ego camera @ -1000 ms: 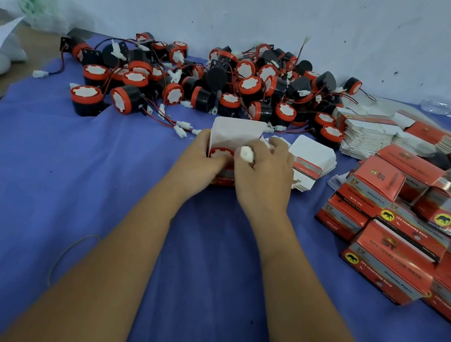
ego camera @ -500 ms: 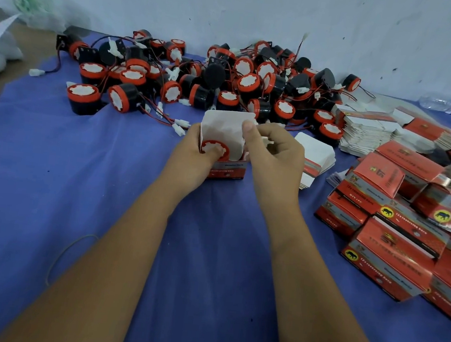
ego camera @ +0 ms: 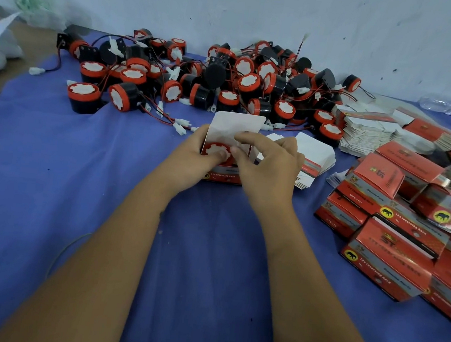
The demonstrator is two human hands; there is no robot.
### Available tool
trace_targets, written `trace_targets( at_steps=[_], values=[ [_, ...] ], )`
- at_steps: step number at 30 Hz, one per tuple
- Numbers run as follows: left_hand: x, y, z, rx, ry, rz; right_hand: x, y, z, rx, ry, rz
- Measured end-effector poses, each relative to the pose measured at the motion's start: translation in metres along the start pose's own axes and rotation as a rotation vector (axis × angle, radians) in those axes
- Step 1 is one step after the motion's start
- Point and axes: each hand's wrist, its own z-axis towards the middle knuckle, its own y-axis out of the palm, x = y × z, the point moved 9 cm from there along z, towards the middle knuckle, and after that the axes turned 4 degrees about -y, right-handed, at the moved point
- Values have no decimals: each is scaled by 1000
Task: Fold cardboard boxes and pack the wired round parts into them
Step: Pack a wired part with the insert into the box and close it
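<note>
Gripping glossy red cardboard box [ego camera: 222,174] | left hand [ego camera: 195,158] clasps wall | right hand [ego camera: 268,161] pinches matte white flap [ego camera: 237,123]

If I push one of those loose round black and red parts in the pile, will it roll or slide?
A round part standing on its flat end would probably slide, not roll. One lying on its side could roll, though its trailing red and black wires would likely snag neighbours. The blue cloth looks wrinkled, likely adding drag.
</note>
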Motion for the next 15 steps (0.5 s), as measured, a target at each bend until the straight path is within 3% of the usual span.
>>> trace_targets(
  at_steps=[8, 15],
  values=[
    [-3, -1, 1, 26, -20, -15, -18, 1, 0, -72, -225, -207],
    [-2, -4, -1, 91, -30, -21, -27, 5, -6, -116, -263, -338]
  ],
)
